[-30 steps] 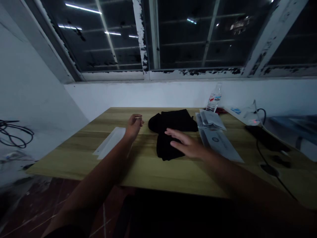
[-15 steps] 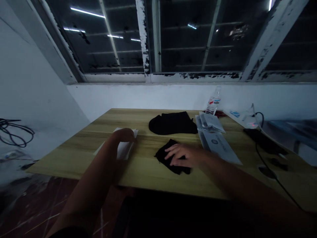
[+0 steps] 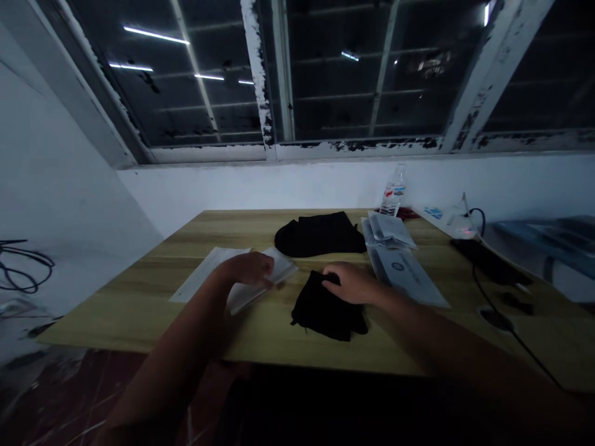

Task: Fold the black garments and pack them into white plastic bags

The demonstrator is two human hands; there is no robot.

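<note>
My left hand (image 3: 251, 269) is closed on a whitish plastic bag (image 3: 246, 296), which tilts up from the table on its right side. Another flat whitish bag (image 3: 198, 277) lies just left of it, partly behind my forearm. My right hand (image 3: 348, 282) grips the upper edge of a folded black sock (image 3: 325, 313), thumb on top and the other fingers mostly hidden. Behind both hands, more black socks (image 3: 320, 234) lie flat, toe end to the left.
Printed frosted bags (image 3: 409, 275) lie right of the socks, with a water bottle (image 3: 394, 191) behind them by the wall. Farther right are a black phone-like slab (image 3: 486, 263), a cable (image 3: 520, 341) and a table hole (image 3: 496, 319). The wooden table's (image 3: 130, 316) front edge is close to me.
My left hand has moved right, carrying a bag away from the one beneath. My right hand has gone from lying spread on the folded sock to gripping its upper edge. The view has shifted slightly.
</note>
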